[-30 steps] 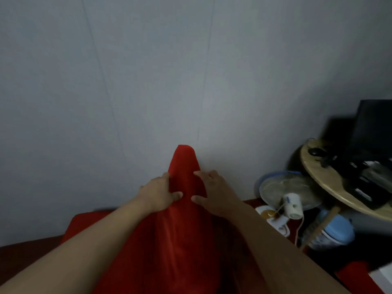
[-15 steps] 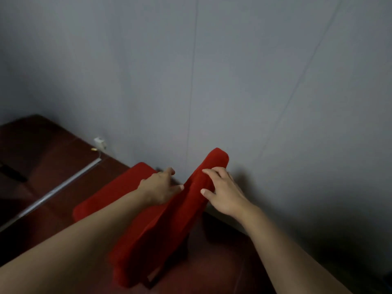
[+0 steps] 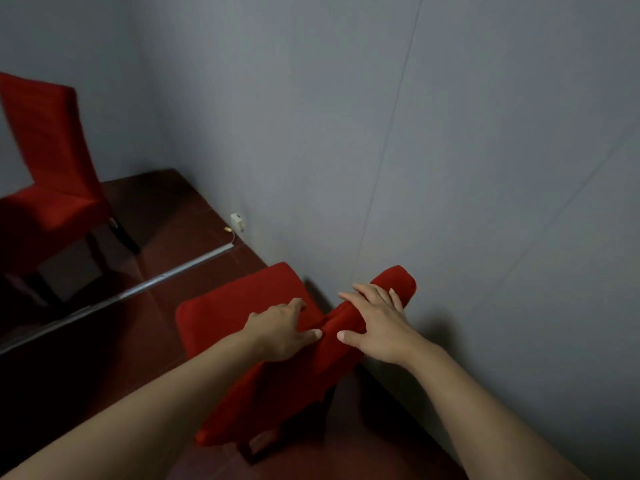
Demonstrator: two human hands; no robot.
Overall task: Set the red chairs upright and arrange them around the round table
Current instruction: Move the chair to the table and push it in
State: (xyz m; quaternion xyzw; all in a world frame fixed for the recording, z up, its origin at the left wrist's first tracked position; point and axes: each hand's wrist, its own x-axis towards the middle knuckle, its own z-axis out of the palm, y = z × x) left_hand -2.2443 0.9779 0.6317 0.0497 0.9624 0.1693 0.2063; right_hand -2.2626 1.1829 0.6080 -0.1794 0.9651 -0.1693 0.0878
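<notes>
A red fabric-covered chair (image 3: 239, 313) stands close to the grey wall, its seat toward the left and its backrest running from lower left to upper right. My left hand (image 3: 280, 332) grips the top of the backrest, thumb on the near face and fingers over the far side. Just to its right, my right hand (image 3: 375, 325) holds the same top edge, fingers laid over it and thumb on the near face. A second red chair (image 3: 48, 161) stands upright at the far left. The round table is out of view.
The grey wall (image 3: 450, 168) runs close along the right, meeting another wall in a corner at the upper left. A metal strip (image 3: 138, 289) crosses the dark red floor. A small white socket (image 3: 237, 221) with a cable sits low on the wall.
The view has swung left, away from the round table and fan. The chair's backrest has turned under my hands, and the second chair has come into view at the left.
</notes>
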